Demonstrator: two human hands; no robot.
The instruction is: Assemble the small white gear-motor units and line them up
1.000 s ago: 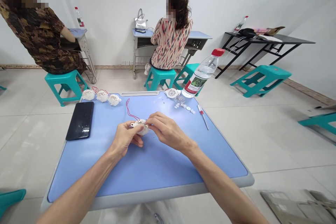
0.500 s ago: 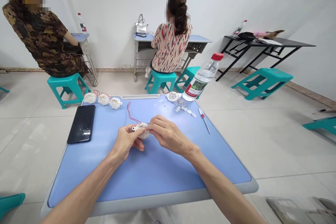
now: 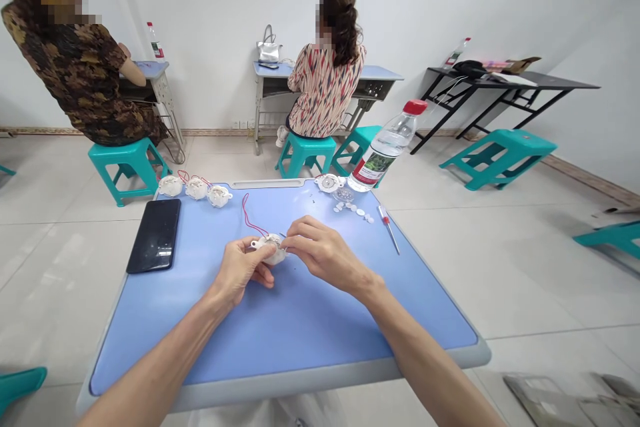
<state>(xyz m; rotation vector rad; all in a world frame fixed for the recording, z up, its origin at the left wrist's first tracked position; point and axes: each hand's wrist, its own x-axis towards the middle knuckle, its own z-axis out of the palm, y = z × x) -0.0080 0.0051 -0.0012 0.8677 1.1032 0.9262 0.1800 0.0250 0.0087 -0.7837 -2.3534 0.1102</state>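
Observation:
My left hand [image 3: 241, 267] grips a round white plastic housing [image 3: 271, 255] with small mounting ears, thumb on top and fingers beneath, above the desk. A looped red wire [image 3: 246, 213] runs from it towards the back of the desk. My right hand [image 3: 315, 250] is closed in a pinch at the right edge of the housing. A thin dark tip shows by its fingertips, too small to name. Several similar white housings [image 3: 196, 189] with red wires lie at the back left, and another housing [image 3: 329, 183] lies at the back right.
On the blue desk [image 3: 285, 340] are a black phone [image 3: 154, 235], a tilted-looking water bottle [image 3: 385, 150], small white discs [image 3: 353, 207], a shallow clear dish [image 3: 343, 194] and a screwdriver [image 3: 389, 229]. Two people sit on green stools [image 3: 305, 150] at desks ahead.
The fingers of my right hand have shifted slightly right, off the middle of the housing towards its edge. My left hand keeps the same hold.

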